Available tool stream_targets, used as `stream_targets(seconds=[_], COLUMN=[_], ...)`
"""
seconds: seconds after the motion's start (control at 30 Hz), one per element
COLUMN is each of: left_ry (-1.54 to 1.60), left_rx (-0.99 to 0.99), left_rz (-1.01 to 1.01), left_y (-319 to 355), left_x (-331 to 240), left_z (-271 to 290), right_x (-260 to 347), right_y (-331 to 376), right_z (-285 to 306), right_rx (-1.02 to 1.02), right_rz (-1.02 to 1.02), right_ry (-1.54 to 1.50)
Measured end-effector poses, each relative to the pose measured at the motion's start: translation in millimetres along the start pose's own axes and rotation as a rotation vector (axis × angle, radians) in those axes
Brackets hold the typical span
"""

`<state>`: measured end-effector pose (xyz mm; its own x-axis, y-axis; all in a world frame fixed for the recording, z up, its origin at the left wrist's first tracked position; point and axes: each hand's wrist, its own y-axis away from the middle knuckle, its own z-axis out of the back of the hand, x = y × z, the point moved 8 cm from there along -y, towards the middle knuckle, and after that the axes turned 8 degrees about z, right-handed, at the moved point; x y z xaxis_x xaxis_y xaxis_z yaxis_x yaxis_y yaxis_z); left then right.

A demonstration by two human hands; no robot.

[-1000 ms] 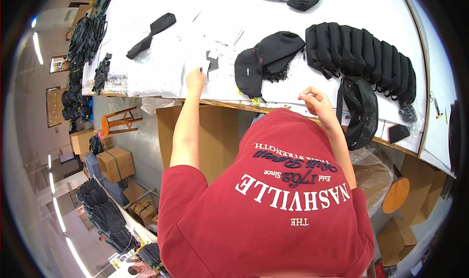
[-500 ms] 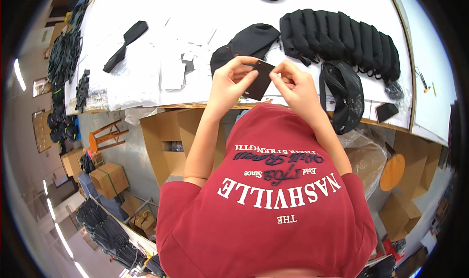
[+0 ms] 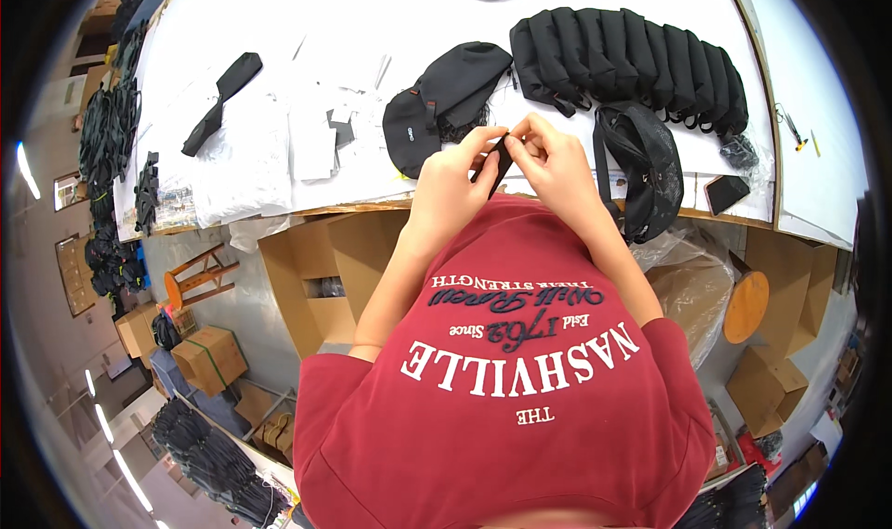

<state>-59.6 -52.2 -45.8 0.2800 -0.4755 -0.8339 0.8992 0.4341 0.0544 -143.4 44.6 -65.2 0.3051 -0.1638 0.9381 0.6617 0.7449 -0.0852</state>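
Note:
Just beyond the table's near edge, my left hand (image 3: 452,183) and my right hand (image 3: 557,167) are close together in front of my chest. Between their fingertips is a black hang tag (image 3: 503,162), turned almost edge-on, so only a narrow strip of it shows. Both hands pinch it, the right one at its top corner. Directly behind my hands lies a black bag (image 3: 412,134) with a small light mark and a red-orange tab. To the right, a black bag with a strap (image 3: 650,157) hangs partly over the table edge.
Several black bags (image 3: 632,60) stand in a packed row on the white table (image 3: 334,9). White paper pieces (image 3: 316,148) and a narrow black piece (image 3: 223,102) lie left. A dark flat rectangle (image 3: 727,195) sits near the right edge. Cardboard boxes (image 3: 334,260) and stools (image 3: 746,308) stand below.
The hang tag has turned from facing broadly to nearly edge-on. My hands have come closer together around it. The whole view has shifted slightly, moving the table's things left.

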Motion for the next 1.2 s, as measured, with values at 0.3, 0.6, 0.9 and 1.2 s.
stream_targets(seconds=[0.3, 0.6, 0.9, 1.2], left_ry=[0.439, 0.547, -0.178, 0.609], left_rx=[0.198, 0.085, -0.270, 0.136], left_rz=[0.175, 0.152, 0.288, 0.327], left_y=[1.1, -23.0, -52.5, -23.0], left_x=[31.7, 58.0, 209.2, 100.6], left_z=[-17.0, -16.8, -0.1, -20.1], right_x=[-41.0, -39.2, -54.9, -58.2], right_y=[13.0, 4.0, 4.8, 5.0], right_z=[-23.1, -28.2, -14.0, -20.5], right_rx=[0.271, 0.295, 0.127, 0.028], right_rz=[-0.280, -0.189, -0.228, -0.157], right_ry=[-0.571, -0.758, -0.620, -0.224])
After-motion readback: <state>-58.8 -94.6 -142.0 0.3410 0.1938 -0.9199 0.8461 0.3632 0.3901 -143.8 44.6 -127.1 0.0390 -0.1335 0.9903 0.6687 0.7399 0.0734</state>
